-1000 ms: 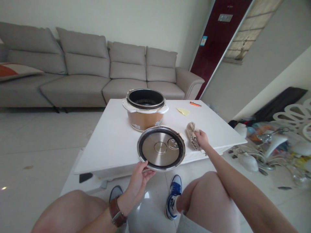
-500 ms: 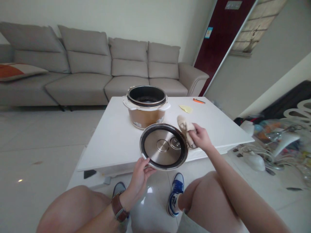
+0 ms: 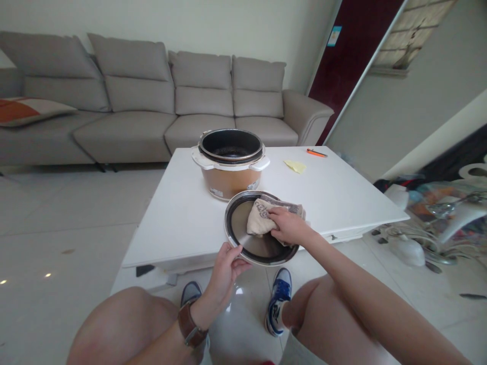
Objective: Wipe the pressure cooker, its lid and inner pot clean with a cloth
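Observation:
My left hand [image 3: 227, 263] grips the near left rim of a round metal pot lid [image 3: 243, 223], thumb on top and fingers beneath. The lid's inner face, with a dark ring round its edge, is turned up toward me. My right hand [image 3: 288, 225] holds a beige cloth [image 3: 259, 217] with dark print and presses it on the lid's inner face, covering the upper right part. Just beyond the lid stands a rice cooker [image 3: 232, 180] with a gold-brown body and white handles. It has no lid on, and its dark inner pot [image 3: 230, 144] shows.
The cooker stands on a white table [image 3: 171, 213]. A yellow cloth or paper [image 3: 294, 166] and an orange pen-like object [image 3: 316, 153] lie at its back right. Behind is a grey sofa [image 3: 201, 126]. Assorted clutter [image 3: 437, 233] lies on the floor at right.
My right hand has brought the cloth left from beside the lid's rim onto its inner face. The lid has shifted slightly right, still in my left hand.

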Demonstrator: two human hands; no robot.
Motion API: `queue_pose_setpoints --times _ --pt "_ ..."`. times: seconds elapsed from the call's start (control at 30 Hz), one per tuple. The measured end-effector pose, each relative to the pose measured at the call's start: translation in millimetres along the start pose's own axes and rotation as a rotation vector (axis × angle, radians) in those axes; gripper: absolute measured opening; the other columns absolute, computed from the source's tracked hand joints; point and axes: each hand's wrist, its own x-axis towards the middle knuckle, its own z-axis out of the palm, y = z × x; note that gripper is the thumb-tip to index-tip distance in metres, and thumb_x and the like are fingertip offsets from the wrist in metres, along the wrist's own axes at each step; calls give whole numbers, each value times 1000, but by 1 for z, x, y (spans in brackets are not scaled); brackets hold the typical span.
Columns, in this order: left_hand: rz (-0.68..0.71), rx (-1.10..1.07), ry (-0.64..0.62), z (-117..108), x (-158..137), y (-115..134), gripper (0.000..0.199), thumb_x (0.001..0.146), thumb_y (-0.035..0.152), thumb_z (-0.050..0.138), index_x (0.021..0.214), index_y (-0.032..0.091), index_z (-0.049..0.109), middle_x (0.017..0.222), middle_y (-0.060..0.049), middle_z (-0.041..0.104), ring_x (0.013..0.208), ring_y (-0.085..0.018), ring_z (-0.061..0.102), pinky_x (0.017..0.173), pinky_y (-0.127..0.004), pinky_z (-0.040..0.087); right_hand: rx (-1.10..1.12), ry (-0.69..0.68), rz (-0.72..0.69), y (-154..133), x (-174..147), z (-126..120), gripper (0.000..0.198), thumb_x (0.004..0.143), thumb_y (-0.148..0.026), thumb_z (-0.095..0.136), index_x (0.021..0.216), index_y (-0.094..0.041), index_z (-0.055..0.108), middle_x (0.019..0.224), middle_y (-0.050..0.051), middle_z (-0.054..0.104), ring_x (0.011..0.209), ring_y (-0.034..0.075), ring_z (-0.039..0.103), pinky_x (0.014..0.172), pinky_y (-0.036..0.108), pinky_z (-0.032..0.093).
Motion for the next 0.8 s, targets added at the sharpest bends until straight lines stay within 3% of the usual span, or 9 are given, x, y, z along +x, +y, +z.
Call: queue_pose_setpoints --times 0.1,0.27,0.43,0.6,0.73,0.8 --pt "-8 -3 8 1 0 1 38 72 40 86 93 19 63 92 -2 74 77 -18 71 73 -32 59 48 33 -13 -7 2 1 40 83 -16 60 121 -10 70 135 20 67 131 32 60 112 46 46" --pt "-32 -19 21 5 -2 4 42 70 40 87 98 20 64 95 -3 75 75 -17 70 73 -32 59 140 49 -188 -31 9 -1 48 86 -20 59 133 -13 64 145 16 63 138 29 57 116 43 44" --pt "-17 5 17 5 0 5 41 71 42 86 96 19 64 95 -3 75 78 -18 70 74 -32 59 93 102 -32 -39 21 3 44 87 -21 58 131 -14 63 139 18 66 129 31 62 110 44 47" --pt "-48 -17 30 3 1 4 46 69 41 87 102 19 65 98 -4 76 77 -18 70 74 -33 59 158 46 -142 -41 27 1 47 89 -22 58 136 -15 60 132 15 69 119 29 66 103 40 50" --pt "-44 -13 25 3 0 5 44 69 42 87 98 18 64 94 -4 75 79 -19 71 75 -33 58 158 105 -4 -38 29 -3 44 90 -22 56 133 -15 62 123 15 73 108 29 69 96 40 51" --pt "-38 -15 39 3 0 6 43 67 42 88 92 18 63 89 -3 74 76 -18 70 73 -32 58 188 92 -64 -39 28 -1 45 89 -21 57 134 -15 62 124 14 73 108 29 69 96 40 51"
